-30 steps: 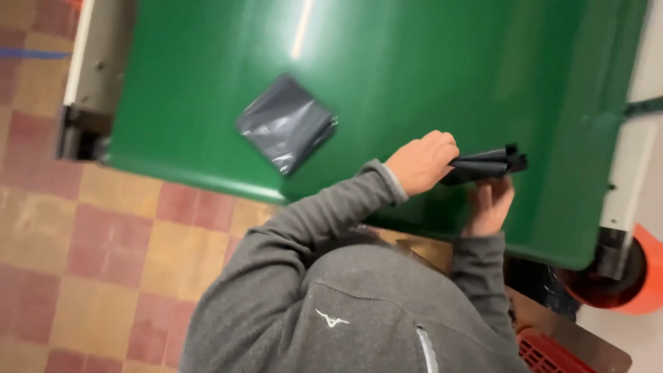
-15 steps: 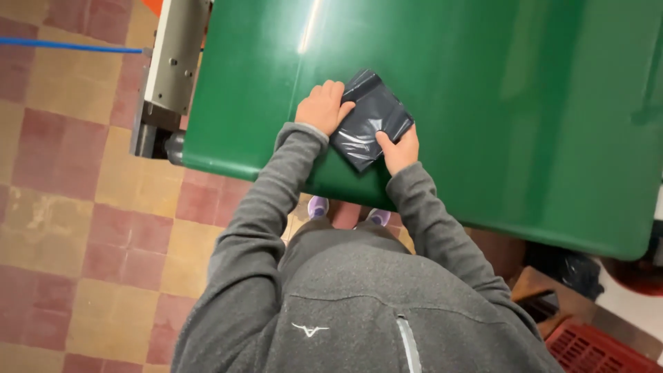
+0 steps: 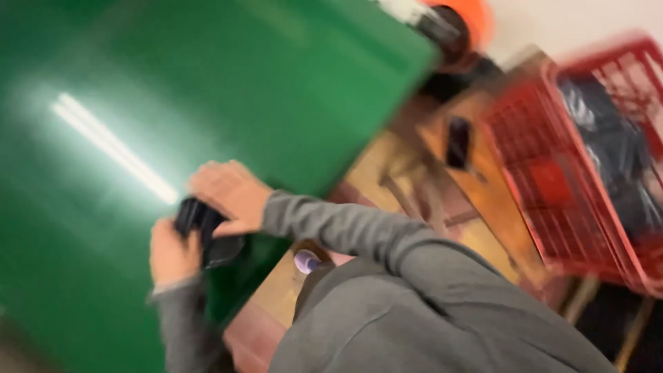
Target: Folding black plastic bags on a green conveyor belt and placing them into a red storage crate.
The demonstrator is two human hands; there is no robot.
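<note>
While both hands press on it, the small dark grey plastic bag (image 3: pixel 207 231) lies folded on the shiny green table top (image 3: pixel 228 90), close to the table's near edge. The left hand (image 3: pixel 173 252) grips the bag's lower end and the right hand (image 3: pixel 231 197) lies over its top, covering much of it. A red plastic crate (image 3: pixel 552 173) with dark things inside stands well apart, on a brown wooden stand (image 3: pixel 483 186). The picture is too blurry to tell which way the bag points.
</note>
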